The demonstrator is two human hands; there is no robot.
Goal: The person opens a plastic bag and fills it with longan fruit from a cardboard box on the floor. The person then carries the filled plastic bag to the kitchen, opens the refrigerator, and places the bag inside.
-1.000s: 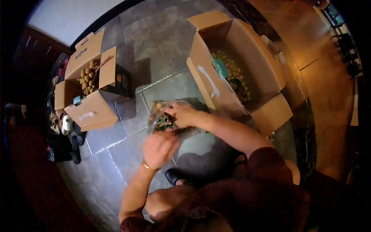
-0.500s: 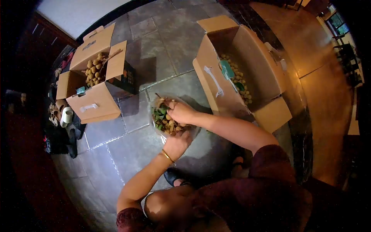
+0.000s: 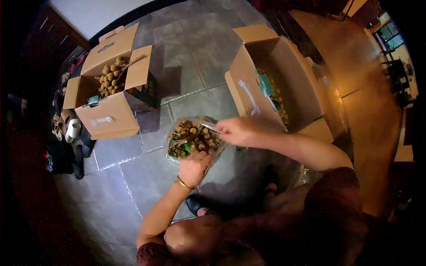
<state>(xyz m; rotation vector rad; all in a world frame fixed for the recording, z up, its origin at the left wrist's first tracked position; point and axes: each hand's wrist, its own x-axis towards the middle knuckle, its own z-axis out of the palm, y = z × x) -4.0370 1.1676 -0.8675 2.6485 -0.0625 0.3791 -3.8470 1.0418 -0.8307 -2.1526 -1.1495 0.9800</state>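
A clear plastic bag [image 3: 172, 157] full of longans [image 3: 200, 135], with twigs and green leaves among them, is in front of me just above or on the floor; I cannot tell which. My left hand [image 3: 194, 169], a gold bangle at its wrist, is closed on the bag's near edge. At the bag's right edge, my right hand [image 3: 238, 131] pinches the plastic, its fingertips partly blurred. The bag's mouth faces up and the fruit shows through it.
A cardboard box [image 3: 108, 122] with longan bunches [image 3: 111, 80] stands at the left. Another open box [image 3: 242, 84] at the right has longans [image 3: 277, 95] at its bottom. Shoes [image 3: 73, 129] lie by the left box. Grey tiles [image 3: 133, 177] cover the floor.
My right hand has come out from over the fruit and moved right to the bag's edge. The fruit inside is now more exposed. My left hand has shifted slightly left.
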